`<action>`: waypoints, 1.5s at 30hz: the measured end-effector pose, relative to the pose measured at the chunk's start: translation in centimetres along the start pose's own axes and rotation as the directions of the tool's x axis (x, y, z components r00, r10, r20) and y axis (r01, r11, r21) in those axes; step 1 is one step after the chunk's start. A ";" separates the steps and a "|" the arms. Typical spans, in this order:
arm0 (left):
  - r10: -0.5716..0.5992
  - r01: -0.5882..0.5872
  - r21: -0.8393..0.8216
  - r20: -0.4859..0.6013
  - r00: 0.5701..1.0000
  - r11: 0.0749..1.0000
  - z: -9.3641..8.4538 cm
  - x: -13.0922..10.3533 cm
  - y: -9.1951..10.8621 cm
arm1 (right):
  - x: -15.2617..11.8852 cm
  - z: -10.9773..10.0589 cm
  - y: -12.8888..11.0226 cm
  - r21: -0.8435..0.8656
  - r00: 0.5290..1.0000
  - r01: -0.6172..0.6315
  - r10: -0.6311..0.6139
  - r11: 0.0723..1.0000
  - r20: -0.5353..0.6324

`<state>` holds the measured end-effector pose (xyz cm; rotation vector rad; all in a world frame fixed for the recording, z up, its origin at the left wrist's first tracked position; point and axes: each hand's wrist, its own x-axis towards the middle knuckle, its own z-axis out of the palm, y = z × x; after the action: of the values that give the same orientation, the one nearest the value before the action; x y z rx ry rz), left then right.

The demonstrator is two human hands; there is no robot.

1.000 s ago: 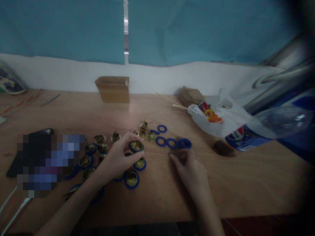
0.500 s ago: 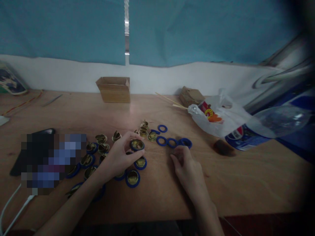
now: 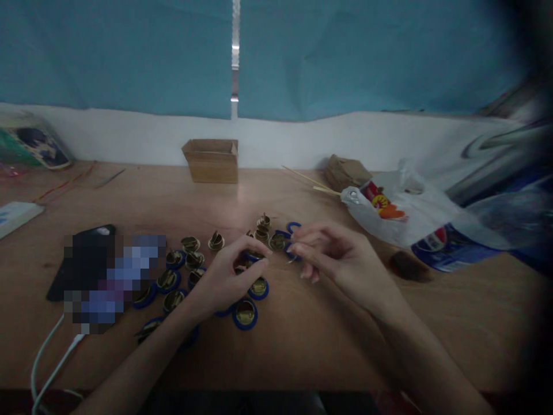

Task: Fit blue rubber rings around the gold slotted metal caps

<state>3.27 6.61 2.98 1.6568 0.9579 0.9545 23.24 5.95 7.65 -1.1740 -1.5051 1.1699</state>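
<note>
"Brass caps (image 3: 216, 241) without a blue edge: how many?"

"Six at least. Three sit beyond the left forearm, and three cluster on the table (image 3: 294, 334) just past the fingertips."

"And blue-edged badges (image 3: 245, 314)?"

"Seven show mostly whole, five left of the forearm and two right of it. At least three more are partly covered by the left hand (image 3: 227, 276) or its arm."

"Loose blue rings (image 3: 294, 226)?"

"Three in sight, close to the right hand (image 3: 345, 256), which partly hides them."

"What are the two hands doing?"

"The left one is half curled over the badges, thumb and fingers facing each other with a gap. Some blue shows there; whether it grips that piece, I can't tell. The right one is raised just beside it, thumb and forefinger nearly together. Anything pinched there is too small to make out."

"And around them?"

"One box (image 3: 215, 169) and one brown bundle (image 3: 348, 171) near the wall, two sticks (image 3: 327, 190) by one plastic bag (image 3: 415, 199), and one bottle (image 3: 444, 248) on its side. Far left, one dark phone (image 3: 84, 253), two white cables (image 3: 60, 357) and one white power strip (image 3: 19, 216)."
</note>
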 end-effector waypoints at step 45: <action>0.064 -0.064 0.006 -0.128 0.990 0.998 0.7 -0.3 -1.4 | 1.0 2.1 5.0 0.513 0.887 -0.399 0.178 0.760 0.427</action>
<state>3.59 6.38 1.41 1.6523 0.9960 1.1140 21.87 7.18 2.49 -0.7973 -1.0694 1.9873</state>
